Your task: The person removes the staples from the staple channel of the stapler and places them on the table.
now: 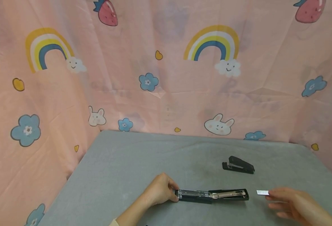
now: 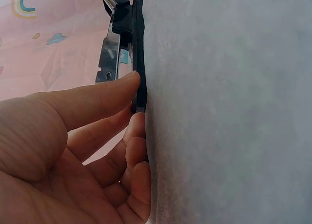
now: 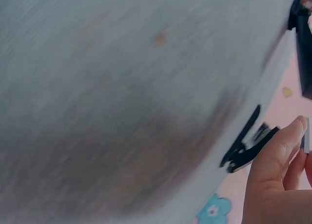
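Observation:
A black stapler (image 1: 195, 196) lies on the table in the head view, swung open flat, with its metal magazine and the inside of its top arm showing. My left hand (image 1: 161, 190) pinches the left end of its base; in the left wrist view the thumb (image 2: 109, 94) presses on the base edge. Right of the stapler, my right hand (image 1: 296, 202) pinches a silvery strip of staples (image 1: 262, 192) by one end. The strip points toward the stapler's open arm, with a gap between them. In the right wrist view the staple strip (image 3: 306, 136) is seen edge-on.
A second black stapler (image 1: 238, 165) stands upright on the grey table cover (image 1: 154, 157), behind the gap between the open stapler and my right hand. A pink printed curtain (image 1: 166, 106) hangs along the table's back and sides.

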Available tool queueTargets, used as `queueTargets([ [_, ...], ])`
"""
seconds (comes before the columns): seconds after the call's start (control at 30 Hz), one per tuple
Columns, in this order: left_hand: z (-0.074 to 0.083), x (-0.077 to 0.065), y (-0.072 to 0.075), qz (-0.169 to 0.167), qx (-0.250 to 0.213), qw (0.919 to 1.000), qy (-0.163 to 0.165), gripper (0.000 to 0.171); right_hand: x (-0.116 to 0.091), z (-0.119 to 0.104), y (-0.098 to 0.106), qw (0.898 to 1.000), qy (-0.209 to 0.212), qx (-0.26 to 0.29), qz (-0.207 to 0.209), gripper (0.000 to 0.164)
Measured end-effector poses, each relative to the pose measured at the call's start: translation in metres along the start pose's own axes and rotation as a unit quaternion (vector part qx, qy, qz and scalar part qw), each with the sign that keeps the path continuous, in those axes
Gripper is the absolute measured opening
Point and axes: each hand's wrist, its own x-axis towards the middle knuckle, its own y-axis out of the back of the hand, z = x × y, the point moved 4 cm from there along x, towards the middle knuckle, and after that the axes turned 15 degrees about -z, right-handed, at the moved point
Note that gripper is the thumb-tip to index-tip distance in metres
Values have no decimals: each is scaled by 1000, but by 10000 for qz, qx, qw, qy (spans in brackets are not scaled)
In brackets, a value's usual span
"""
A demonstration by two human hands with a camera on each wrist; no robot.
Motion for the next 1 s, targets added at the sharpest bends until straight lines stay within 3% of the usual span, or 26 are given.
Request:
queueTargets([
  [0.37,-2,1,-1,4,34,10000,41,28,9,20,14,9987,-457,-236,63,30],
  [0.77,-2,0,-1,26,17,10000,59,29,13,27,12,9916,-735,-1002,371,29],
  [1.0,-2,1,0,25,12,10000,39,28,10,28,16,9901,-775,-1146,237,35],
])
